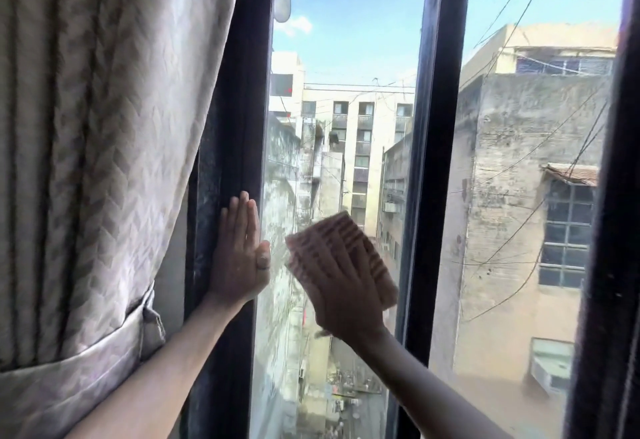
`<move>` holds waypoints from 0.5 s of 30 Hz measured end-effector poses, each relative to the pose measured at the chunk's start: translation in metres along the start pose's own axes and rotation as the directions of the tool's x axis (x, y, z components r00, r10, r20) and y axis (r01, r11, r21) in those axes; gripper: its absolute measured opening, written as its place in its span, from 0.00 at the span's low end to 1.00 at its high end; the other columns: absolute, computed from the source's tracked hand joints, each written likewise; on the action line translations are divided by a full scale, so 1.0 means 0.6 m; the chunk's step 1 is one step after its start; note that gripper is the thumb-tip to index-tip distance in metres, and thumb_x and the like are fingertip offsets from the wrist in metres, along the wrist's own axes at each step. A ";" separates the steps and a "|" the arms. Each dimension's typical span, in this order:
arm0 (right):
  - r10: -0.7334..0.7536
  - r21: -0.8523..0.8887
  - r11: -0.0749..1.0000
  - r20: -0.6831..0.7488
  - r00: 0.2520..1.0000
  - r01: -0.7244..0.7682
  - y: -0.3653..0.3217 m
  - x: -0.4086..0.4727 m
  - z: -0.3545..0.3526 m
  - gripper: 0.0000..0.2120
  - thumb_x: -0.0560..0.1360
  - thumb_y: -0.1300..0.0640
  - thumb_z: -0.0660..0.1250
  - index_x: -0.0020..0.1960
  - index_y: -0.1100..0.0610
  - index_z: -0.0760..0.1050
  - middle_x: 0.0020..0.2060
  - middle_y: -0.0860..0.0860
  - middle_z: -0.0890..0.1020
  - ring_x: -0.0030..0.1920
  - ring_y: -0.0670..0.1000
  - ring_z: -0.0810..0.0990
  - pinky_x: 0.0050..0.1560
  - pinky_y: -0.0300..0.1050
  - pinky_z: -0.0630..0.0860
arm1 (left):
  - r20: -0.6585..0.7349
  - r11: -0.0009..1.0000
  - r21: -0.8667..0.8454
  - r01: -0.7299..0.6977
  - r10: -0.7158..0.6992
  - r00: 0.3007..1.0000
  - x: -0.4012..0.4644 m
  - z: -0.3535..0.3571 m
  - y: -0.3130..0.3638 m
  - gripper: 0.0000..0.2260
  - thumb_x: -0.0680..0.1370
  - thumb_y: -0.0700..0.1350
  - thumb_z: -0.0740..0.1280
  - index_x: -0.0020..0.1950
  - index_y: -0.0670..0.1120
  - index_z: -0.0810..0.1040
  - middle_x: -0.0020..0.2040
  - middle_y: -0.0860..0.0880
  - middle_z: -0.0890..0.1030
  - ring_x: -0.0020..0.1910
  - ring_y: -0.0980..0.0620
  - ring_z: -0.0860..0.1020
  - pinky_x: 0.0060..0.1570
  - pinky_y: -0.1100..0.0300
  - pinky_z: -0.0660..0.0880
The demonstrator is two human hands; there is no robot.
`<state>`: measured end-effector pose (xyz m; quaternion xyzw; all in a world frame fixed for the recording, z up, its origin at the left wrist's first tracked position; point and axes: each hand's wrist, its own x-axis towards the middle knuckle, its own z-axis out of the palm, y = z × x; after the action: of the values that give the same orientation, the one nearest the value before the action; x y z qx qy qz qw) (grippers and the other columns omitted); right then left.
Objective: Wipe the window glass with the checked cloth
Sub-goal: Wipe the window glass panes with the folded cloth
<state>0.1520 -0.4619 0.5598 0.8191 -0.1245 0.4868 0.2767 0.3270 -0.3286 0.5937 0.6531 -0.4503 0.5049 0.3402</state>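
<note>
1. The checked cloth is a pale pink-beige rag with dark red-brown checks, folded into a rough pad and blurred at its edges.
2. It lies flat against the lower half of the window glass, the narrow left pane.
3. The right hand presses on the cloth with fingers spread open, palm to the pane.
4. The left hand is open and flat, fingers together, resting on the dark window frame at the pane's left edge.
5. The cloth sits between the left hand and the centre post, near both.
6. Bare glass stretches well above the cloth.
7. A tied-back curtain hangs left of the frame.
</note>
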 end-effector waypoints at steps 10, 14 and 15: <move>0.174 -0.017 0.983 -0.263 0.949 -0.185 0.090 0.217 -0.076 0.27 0.88 0.43 0.48 0.87 0.45 0.56 0.87 0.51 0.54 0.88 0.61 0.53 0.88 0.67 0.44 | -0.057 1.000 0.025 0.014 -0.012 0.998 0.009 0.008 0.007 0.33 0.85 0.53 0.37 0.82 0.32 0.58 0.84 0.35 0.57 0.86 0.37 0.54 0.86 0.42 0.50; 0.139 0.077 0.988 -0.078 0.987 -0.133 0.003 -0.040 0.021 0.27 0.89 0.45 0.45 0.87 0.47 0.55 0.88 0.51 0.49 0.89 0.58 0.48 0.84 0.73 0.55 | -0.060 0.998 0.059 0.010 -0.007 0.998 0.002 0.012 0.003 0.30 0.84 0.48 0.43 0.81 0.32 0.58 0.84 0.34 0.58 0.85 0.36 0.54 0.85 0.39 0.53; 0.090 0.064 0.994 -0.026 0.996 -0.088 -0.007 -0.108 0.039 0.27 0.88 0.45 0.45 0.87 0.46 0.57 0.88 0.50 0.50 0.89 0.58 0.48 0.82 0.74 0.59 | -0.059 0.998 0.066 0.002 0.002 0.998 0.000 0.014 0.002 0.30 0.84 0.47 0.44 0.82 0.32 0.58 0.84 0.34 0.57 0.86 0.37 0.54 0.85 0.39 0.53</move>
<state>0.1390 -0.4761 0.4934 0.8140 -0.1416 0.5141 0.2303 0.3289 -0.3367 0.5917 0.6489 -0.4230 0.5385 0.3317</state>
